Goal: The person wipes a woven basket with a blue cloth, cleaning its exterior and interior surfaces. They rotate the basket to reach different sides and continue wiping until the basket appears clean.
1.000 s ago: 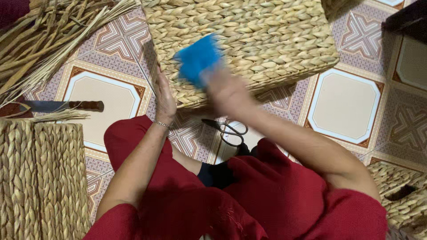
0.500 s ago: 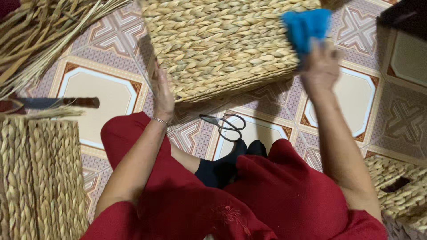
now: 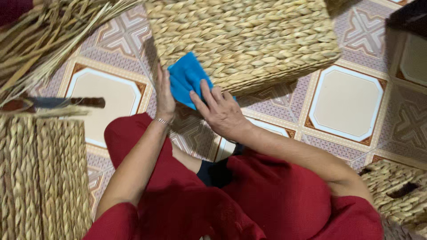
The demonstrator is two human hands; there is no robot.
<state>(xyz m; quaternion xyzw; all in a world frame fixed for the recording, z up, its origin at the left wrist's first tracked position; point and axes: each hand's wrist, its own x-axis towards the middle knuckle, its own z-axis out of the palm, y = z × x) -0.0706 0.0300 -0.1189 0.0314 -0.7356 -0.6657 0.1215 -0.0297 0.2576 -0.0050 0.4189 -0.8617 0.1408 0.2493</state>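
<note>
- At the left edge of the view a second woven basket (image 3: 42, 178) stands on the tiled floor (image 3: 342, 104), with a bundle of dry straw (image 3: 49, 40) fanned out above it and a dark-handled tool (image 3: 66, 102) lying between them; all sit clear of the arms, apparently parked within reach.
- The left hand (image 3: 163, 91) lies flat and open against the near left corner of the large woven basket (image 3: 249, 42), fingers (image 3: 161, 75) stretched upward, gripping nothing. It seems placed there to brace the basket so it does not slide.
- The blue cloth (image 3: 187, 78) is pressed on that same corner, just beside the left hand, under the spread fingers of the right hand (image 3: 220, 111), which pin it to the weave rather than clench it.
- The basket rests on the floor in front of the person's red-clad knees (image 3: 133, 138); a third basket (image 3: 398, 195) shows at the lower right.
- Half a second ago the cloth and right hand were at the basket's right corner; they have crossed to the left corner, while the left hand has stayed put. The scissors seen then are now hidden.
</note>
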